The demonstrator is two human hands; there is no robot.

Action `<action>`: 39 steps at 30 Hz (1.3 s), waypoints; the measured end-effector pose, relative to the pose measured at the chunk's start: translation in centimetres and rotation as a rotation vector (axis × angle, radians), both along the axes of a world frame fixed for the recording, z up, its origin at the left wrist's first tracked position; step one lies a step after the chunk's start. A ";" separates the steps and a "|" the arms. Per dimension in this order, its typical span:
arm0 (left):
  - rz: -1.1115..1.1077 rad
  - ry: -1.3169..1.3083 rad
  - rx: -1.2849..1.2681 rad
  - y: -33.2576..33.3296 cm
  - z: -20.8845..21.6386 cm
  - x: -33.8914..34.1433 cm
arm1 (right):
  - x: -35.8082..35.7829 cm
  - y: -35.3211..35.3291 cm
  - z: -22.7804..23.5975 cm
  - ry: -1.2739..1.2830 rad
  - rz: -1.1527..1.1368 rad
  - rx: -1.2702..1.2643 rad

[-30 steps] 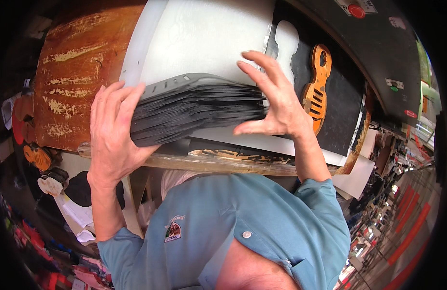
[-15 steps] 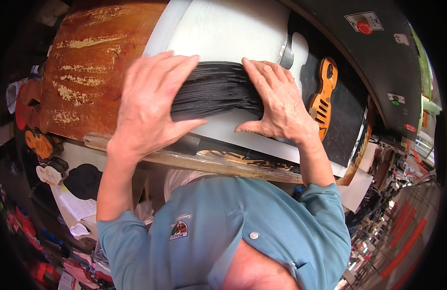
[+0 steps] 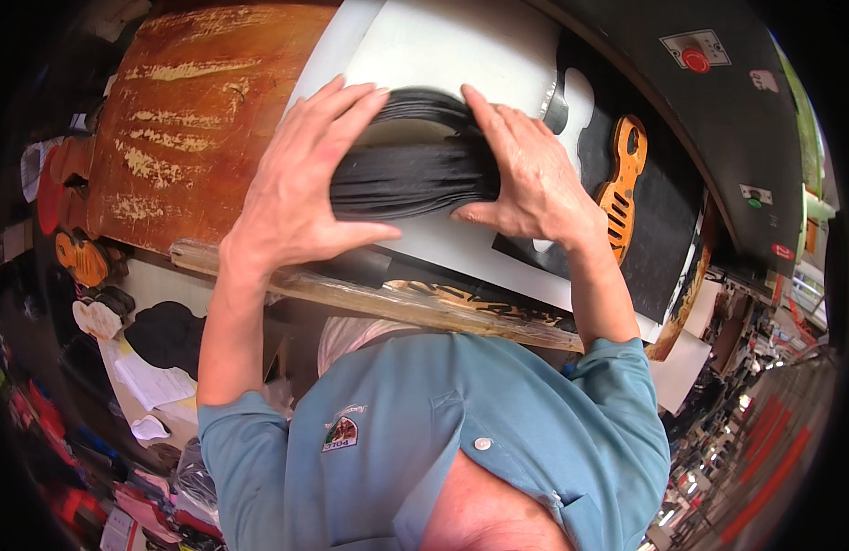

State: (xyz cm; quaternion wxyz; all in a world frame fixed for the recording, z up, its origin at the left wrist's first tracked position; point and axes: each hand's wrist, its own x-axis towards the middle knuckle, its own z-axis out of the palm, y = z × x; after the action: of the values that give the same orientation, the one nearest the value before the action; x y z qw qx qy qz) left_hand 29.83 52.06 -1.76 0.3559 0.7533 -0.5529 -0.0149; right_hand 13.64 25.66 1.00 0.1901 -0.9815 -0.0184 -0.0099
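Note:
A stack of thin, black, flexible sheets (image 3: 410, 177) is held between my two hands over a white board (image 3: 443, 46). My left hand (image 3: 296, 179) grips its left end, with the fingers along the far side and the thumb stretched out at the near side. At the right end, my right hand (image 3: 532, 179) holds it in the same way. The sheets bow and split into a thin far bundle and a thicker near one, with a pale gap between them. The material of the sheets is not plain from this view.
A slotted orange-brown cutting die (image 3: 617, 193) lies right of my right hand on a black surface, near a white shaped piece (image 3: 576, 106). A worn brown board (image 3: 172, 129) is at left. A dark machine housing with a red button (image 3: 695, 60) stands at far right. Papers (image 3: 153, 376) lie lower left.
The black sheets were one compact, layered stack; now they bulge apart, with a gap opened between far and near bundles. My hands have moved slightly farther away from my body.

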 end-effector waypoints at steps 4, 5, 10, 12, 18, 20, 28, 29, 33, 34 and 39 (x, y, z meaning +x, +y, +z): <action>0.004 -0.060 -0.025 -0.6 -0.2 1.3 | 1.0 -0.2 0.0 0.016 0.018 -0.005; 0.014 -0.105 -0.017 -0.4 -0.4 1.7 | 0.9 -0.2 0.0 0.068 0.021 -0.004; 0.141 -0.192 -0.132 0.6 -2.0 2.0 | 0.2 -0.1 -0.4 -0.063 0.032 0.038; 0.113 -0.100 -0.126 0.6 -2.2 1.8 | 0.5 -0.2 -0.6 -0.037 0.039 0.060; 0.038 -0.119 -0.122 0.3 -1.8 1.5 | 0.4 -2.0 -0.8 -0.075 0.093 0.052; 0.021 -0.027 -0.108 0.4 -1.4 1.5 | -1.7 -3.5 -0.9 -0.095 0.002 -0.006; -0.063 -0.213 0.072 -0.7 0.3 1.9 | -7.2 -6.0 -7.6 -0.161 -0.250 0.497; -0.103 -0.220 0.021 -0.9 0.4 1.9 | -7.2 -5.6 -8.1 -0.235 -0.205 0.385; -0.129 -0.161 0.003 -1.0 0.4 2.6 | -6.8 -5.2 -8.1 -0.206 -0.231 0.492; -0.101 -0.136 0.018 -0.8 0.3 2.8 | -6.7 -5.3 -7.6 -0.148 -0.253 0.535; -0.023 -0.017 -0.041 0.3 -0.2 2.7 | -5.9 -5.0 -3.3 -0.195 -0.124 0.189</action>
State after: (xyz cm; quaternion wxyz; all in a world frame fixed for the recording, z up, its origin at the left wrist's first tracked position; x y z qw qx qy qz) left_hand 32.58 52.31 -1.98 0.3665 0.7394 -0.5648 -0.0012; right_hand 7.70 20.65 -2.31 0.2777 -0.9530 0.0247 -0.1184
